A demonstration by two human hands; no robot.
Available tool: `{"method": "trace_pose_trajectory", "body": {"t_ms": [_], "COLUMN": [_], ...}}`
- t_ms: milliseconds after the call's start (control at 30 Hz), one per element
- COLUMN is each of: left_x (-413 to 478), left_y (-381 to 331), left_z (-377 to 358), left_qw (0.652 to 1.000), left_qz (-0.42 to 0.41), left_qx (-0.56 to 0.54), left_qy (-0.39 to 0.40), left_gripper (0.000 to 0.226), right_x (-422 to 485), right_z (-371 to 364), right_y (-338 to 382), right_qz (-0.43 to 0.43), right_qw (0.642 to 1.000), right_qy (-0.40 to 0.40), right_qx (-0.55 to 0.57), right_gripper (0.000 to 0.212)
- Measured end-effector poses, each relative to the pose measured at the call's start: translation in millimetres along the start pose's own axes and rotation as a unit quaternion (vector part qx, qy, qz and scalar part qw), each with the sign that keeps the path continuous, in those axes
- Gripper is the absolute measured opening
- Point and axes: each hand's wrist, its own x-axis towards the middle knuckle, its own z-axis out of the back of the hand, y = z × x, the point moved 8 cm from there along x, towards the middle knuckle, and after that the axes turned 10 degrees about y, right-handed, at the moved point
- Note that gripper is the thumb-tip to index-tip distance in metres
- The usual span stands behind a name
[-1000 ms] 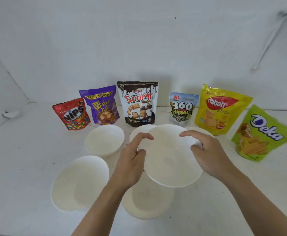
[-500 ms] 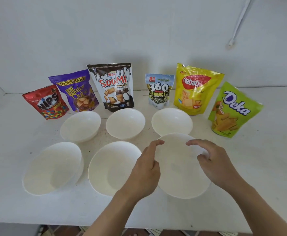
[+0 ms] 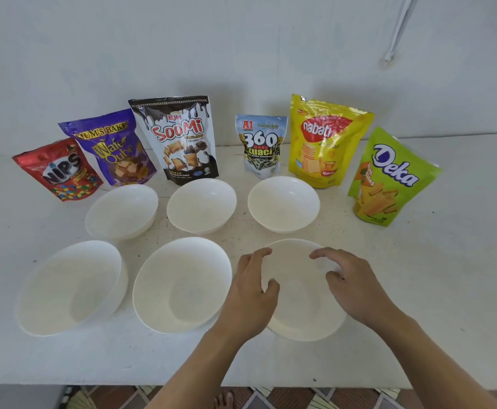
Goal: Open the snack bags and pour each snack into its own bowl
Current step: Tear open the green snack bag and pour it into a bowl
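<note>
Glossy foil-like snack bags, smooth white bowls, perhaps plastic, matt speckled table

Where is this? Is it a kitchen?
Probably somewhere in a home, though it may not be a kitchen. A plain white table stands against a bare white wall, patterned floor tiles show below its edge, and a bare foot stands on them.

Soft, even daylight filled the scene, bright enough to wash the white table and wall nearly together. Only faint shadows lay under the bowls, and glare streaked the glossy yellow bag at far right. Wide-angle distortion bent the table's far edge and tilted the outer bags; focus stayed fairly sharp, softening slightly toward the corners.
</note>
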Motion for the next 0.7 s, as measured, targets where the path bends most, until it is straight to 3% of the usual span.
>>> {"method": "trace_pose_trajectory", "body": {"t_ms": [133, 300, 500, 700], "left_x": [1.8, 11.4, 60.9, 124.0], "left_y": [-10.0, -47.2, -117.8, -171.4], "left_z": [3.1, 10.6, 33.6, 26.0], "left_qw": [0.999, 0.982, 0.970, 0.944], "left_qz": [-0.038, -0.110, -0.217, -0.318], "left_qx": [0.029, 0.152, 0.106, 0.082], "left_qy": [-0.025, -0.019, -0.039, -0.037], "left_gripper": [0.051, 0.043, 0.033, 0.029], "right_x": [-0.8, -9.2, -6.2, 2.7], "right_z": [11.2, 59.0, 118.7, 151.7], "right_y": [7.8, 22.4, 25.8, 25.1], "right_qz": [0.024, 0.092, 0.110, 0.100], "right_qw": [0.999, 0.966, 0.930, 0.910], "right_qy": [-0.024, -0.219, -0.344, -0.403], "right_qx": [0.040, 0.101, 0.074, 0.019], "right_gripper": [0.038, 0.023, 0.013, 0.017]}}
